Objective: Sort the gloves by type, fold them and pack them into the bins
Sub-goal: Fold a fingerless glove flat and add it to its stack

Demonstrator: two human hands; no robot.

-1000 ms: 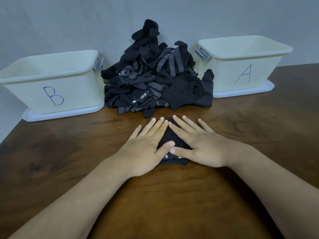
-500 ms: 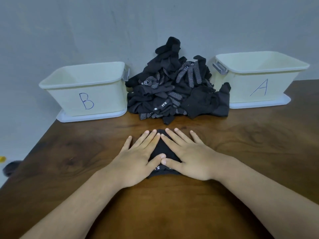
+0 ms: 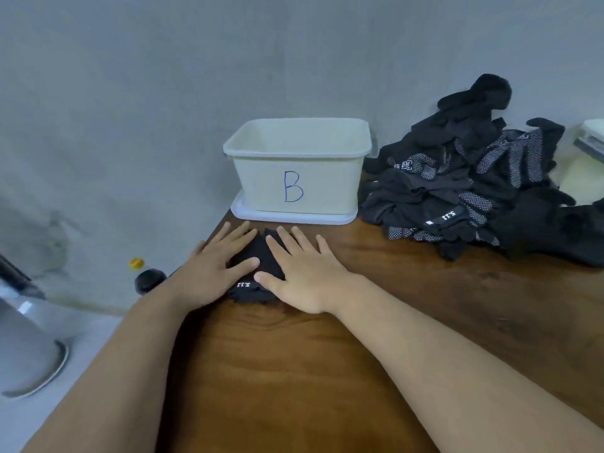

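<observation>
Both hands lay flat on one folded glove (image 3: 256,256), our left hand (image 3: 209,276) over its left half and our right hand (image 3: 304,273) over its right. The fingers were straight and spread, pressing down rather than gripping, with the thumbs almost meeting above the small white label. The glove sat on the wooden table (image 3: 294,361), just in front of bin B (image 3: 313,178) and close to the table's left edge.

We judged the fold to be the weak point. Nothing but the weight of our palms was holding it, so soft knit could spring open once we lifted off. A one-sided pinch might also let the layers slide apart on the way into the bin. A push to the left could carry the glove over the nearby edge towards the floor.

Sorting was the other risk. The pile of gloves (image 3: 474,191) to the right mixed labelled, plain and dotted ones, all black and easy to confuse. Only a sliver of the second bin (image 3: 585,165) showed at the right edge of the view, and we could not see the floor of bin B.
</observation>
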